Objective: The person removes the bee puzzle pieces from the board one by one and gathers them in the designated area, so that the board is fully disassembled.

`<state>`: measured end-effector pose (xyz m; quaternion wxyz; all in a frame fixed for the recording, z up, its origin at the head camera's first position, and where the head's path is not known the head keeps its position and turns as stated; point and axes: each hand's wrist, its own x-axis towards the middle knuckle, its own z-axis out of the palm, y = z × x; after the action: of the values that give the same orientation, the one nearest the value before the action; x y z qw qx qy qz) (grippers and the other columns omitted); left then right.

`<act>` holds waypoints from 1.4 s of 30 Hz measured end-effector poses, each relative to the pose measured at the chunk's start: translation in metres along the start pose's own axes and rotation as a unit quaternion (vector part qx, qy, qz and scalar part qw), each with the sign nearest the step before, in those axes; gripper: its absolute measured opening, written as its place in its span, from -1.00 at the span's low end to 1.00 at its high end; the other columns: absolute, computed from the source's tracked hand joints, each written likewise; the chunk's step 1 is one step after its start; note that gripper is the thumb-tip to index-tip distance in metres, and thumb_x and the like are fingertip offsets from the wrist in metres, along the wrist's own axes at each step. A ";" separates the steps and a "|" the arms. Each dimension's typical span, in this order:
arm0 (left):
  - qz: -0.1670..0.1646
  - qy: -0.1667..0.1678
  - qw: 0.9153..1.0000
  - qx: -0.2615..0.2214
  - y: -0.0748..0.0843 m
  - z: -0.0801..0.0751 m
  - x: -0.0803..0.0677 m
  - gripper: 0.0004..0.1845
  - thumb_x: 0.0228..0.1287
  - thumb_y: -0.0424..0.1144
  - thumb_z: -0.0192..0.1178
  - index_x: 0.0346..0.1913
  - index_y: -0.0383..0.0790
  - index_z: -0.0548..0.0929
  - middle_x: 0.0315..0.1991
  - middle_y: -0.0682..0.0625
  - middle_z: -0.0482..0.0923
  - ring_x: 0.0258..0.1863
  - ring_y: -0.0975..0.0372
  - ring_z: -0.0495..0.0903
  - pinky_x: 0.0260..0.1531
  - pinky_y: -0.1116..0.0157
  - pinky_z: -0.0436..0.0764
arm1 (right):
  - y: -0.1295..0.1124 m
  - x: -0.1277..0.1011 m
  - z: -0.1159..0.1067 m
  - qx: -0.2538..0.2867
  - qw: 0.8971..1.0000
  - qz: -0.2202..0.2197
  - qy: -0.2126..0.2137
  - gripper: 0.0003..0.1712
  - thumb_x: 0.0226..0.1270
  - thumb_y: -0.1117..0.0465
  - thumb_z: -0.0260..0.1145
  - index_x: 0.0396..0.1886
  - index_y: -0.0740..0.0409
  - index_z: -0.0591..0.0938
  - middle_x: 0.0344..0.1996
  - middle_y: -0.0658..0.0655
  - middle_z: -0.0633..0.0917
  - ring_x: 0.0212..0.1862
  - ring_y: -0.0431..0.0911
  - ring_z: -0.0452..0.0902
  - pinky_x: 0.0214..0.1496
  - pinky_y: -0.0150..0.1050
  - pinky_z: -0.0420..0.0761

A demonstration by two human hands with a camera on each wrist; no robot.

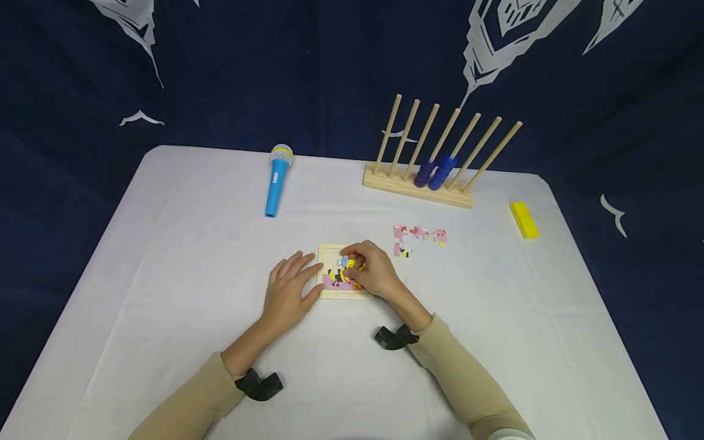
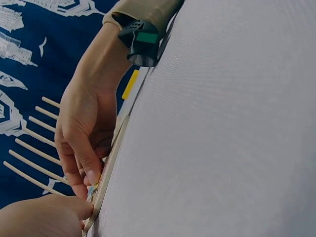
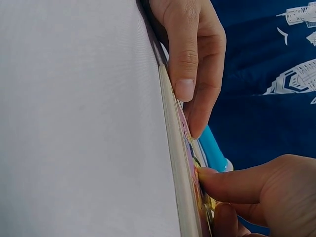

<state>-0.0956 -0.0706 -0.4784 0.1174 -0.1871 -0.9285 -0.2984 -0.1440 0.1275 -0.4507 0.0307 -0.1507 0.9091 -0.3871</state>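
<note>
A small wooden-framed puzzle board (image 1: pixel 345 295) lies on the table, partly filled with pink, yellow and blue bee-picture pieces (image 1: pixel 337 281). My left hand (image 1: pixel 287 294) rests at its left edge with fingers extended, thumb and fingertips touching the frame. Over the board's right half, my right hand (image 1: pixel 378 273) pinches a puzzle piece with yellow on it, thumb low against the picture; most of that piece is hidden by the fingers. In the right wrist view, the right thumb (image 3: pixel 224 185) presses close to the picture surface. Loose pink puzzle pieces (image 1: pixel 420 233) lie beyond the right hand.
A blue toy microphone (image 1: pixel 278 183) lies at the back of the white table (image 1: pixel 181 256). Behind the loose pieces stands a wooden peg rack (image 1: pixel 396 185) with purple and blue beads on two pegs. A yellow block (image 1: pixel 524 220) lies near the right edge.
</note>
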 end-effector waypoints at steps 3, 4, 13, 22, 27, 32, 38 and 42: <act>-0.001 -0.002 1.000 0.002 0.000 0.000 0.000 -0.60 0.11 -0.12 0.18 0.03 -0.15 0.55 0.17 -0.09 0.37 0.27 0.05 0.16 0.20 -0.01 0.01 | -0.001 0.000 -0.001 0.004 1.000 0.000 -0.001 -0.66 -0.11 0.30 0.43 -0.23 0.11 0.61 -0.41 0.01 0.50 -0.43 -0.19 0.37 -0.40 -0.38 0.39; -0.002 -0.002 1.000 0.002 0.000 0.001 0.000 -0.60 0.11 -0.12 0.18 0.03 -0.15 0.55 0.17 -0.09 0.37 0.27 0.05 0.16 0.20 -0.01 0.00 | -0.001 0.000 -0.001 0.006 1.000 0.000 -0.001 -0.66 -0.11 0.31 0.43 -0.23 0.10 0.61 -0.41 0.01 0.50 -0.43 -0.19 0.37 -0.40 -0.37 0.39; 0.000 0.000 1.000 0.001 0.000 0.001 0.000 -0.60 0.10 -0.11 0.18 0.03 -0.15 0.55 0.17 -0.08 0.37 0.27 0.05 0.16 0.21 -0.01 0.00 | -0.003 -0.001 -0.002 0.043 0.999 -0.011 -0.008 -0.68 -0.06 0.34 0.38 -0.26 0.03 0.55 -0.43 0.01 0.56 -0.46 -0.19 0.41 -0.43 -0.37 0.42; 0.000 -0.001 1.000 0.004 0.000 0.001 0.000 -0.59 0.09 -0.11 0.20 0.03 -0.15 0.55 0.17 -0.09 0.37 0.26 0.04 0.17 0.20 -0.02 0.01 | -0.003 -0.002 -0.002 0.037 0.999 -0.017 -0.004 -0.75 0.01 0.34 0.35 -0.29 0.01 0.56 -0.43 0.02 0.59 -0.44 -0.20 0.44 -0.39 -0.35 0.45; -0.002 -0.004 1.000 0.011 0.000 0.000 -0.001 -0.59 0.10 -0.10 0.18 0.03 -0.14 0.54 0.18 -0.07 0.36 0.27 0.05 0.16 0.21 -0.01 0.00 | -0.003 -0.002 -0.002 0.033 0.999 -0.022 -0.004 -0.75 0.02 0.32 0.34 -0.28 0.00 0.56 -0.44 -0.01 0.58 -0.47 -0.21 0.43 -0.42 -0.36 0.43; -0.001 -0.001 1.000 0.011 0.000 0.000 -0.001 -0.59 0.10 -0.11 0.19 0.03 -0.14 0.54 0.17 -0.08 0.37 0.26 0.05 0.17 0.20 -0.01 0.02 | -0.003 -0.001 -0.002 0.043 0.999 -0.027 -0.011 -0.75 0.04 0.34 0.33 -0.26 0.02 0.56 -0.42 0.02 0.59 -0.45 -0.20 0.42 -0.41 -0.35 0.43; -0.001 -0.003 1.000 0.012 0.000 0.000 0.000 -0.59 0.10 -0.12 0.18 0.04 -0.13 0.54 0.17 -0.07 0.37 0.26 0.06 0.17 0.21 0.00 0.01 | -0.002 -0.002 -0.003 0.012 0.999 -0.037 -0.031 -0.66 -0.05 0.29 0.40 -0.22 -0.01 0.55 -0.43 0.00 0.56 -0.43 -0.19 0.39 -0.39 -0.34 0.40; 0.000 -0.005 1.000 0.012 -0.001 0.000 0.000 -0.59 0.11 -0.11 0.18 0.04 -0.14 0.54 0.17 -0.08 0.36 0.26 0.06 0.16 0.21 -0.01 0.00 | -0.003 -0.002 -0.003 -0.012 0.998 -0.034 -0.043 -0.62 -0.09 0.26 0.42 -0.21 -0.04 0.54 -0.49 -0.03 0.49 -0.44 -0.18 0.34 -0.40 -0.33 0.33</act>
<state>-0.0960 -0.0707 -0.4790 0.1147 -0.1868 -0.9328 -0.2862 -0.1422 0.1283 -0.4465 0.0543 -0.1981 0.9060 -0.3700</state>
